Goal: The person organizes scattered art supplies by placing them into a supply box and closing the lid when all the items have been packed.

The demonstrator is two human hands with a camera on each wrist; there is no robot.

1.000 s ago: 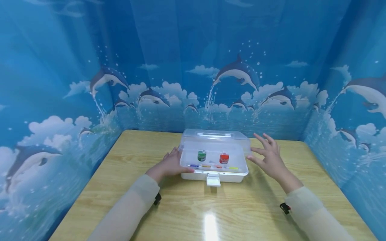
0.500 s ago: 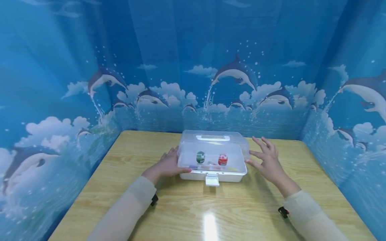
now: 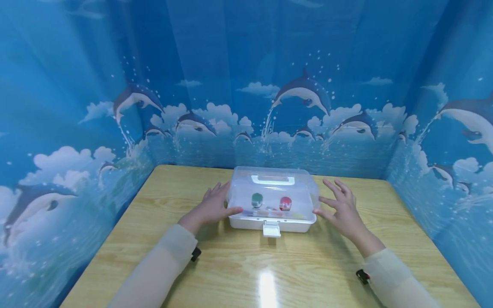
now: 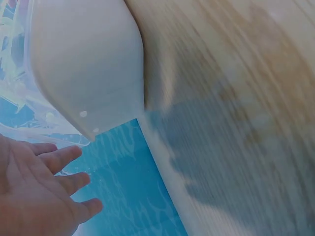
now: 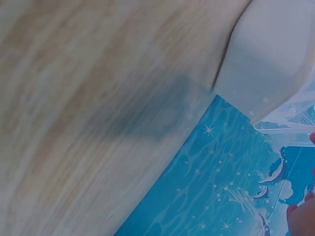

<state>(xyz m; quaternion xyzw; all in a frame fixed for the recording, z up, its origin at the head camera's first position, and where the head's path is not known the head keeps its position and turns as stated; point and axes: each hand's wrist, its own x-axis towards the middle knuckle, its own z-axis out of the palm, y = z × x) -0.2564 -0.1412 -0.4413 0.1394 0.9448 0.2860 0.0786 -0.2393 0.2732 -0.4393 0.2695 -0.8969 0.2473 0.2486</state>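
Lid-closing step is judged to be in hand: the clear lid (image 3: 272, 190) is seen lowered onto the white storage box (image 3: 271, 223), which sits mid-table toward the far edge, and the front latch (image 3: 271, 229) is seen sticking out, apparently not yet snapped. The left hand (image 3: 211, 208) is placed against the box's left end, fingers straight and slightly apart, thumb laid on the lid's front-left corner; nothing is gripped. The right hand (image 3: 342, 206) is held just beside the right end, fingers spread wide and straight; contact with the lid cannot be told for sure. Inside, a green piece (image 3: 256, 199) and a red piece (image 3: 285, 203) are visible through the lid, with small coloured bits along the front. Next move is judged to call for the lid being seated flush all round and the latch being pressed in, box steadied meanwhile. A glossy light wooden table (image 3: 269, 273) is used as surface, glare spot near the front; it is enclosed on three sides by a blue dolphin-and-cloud backdrop (image 3: 304, 92). Wrist views are blurred: box corner, table edge, fingertips only
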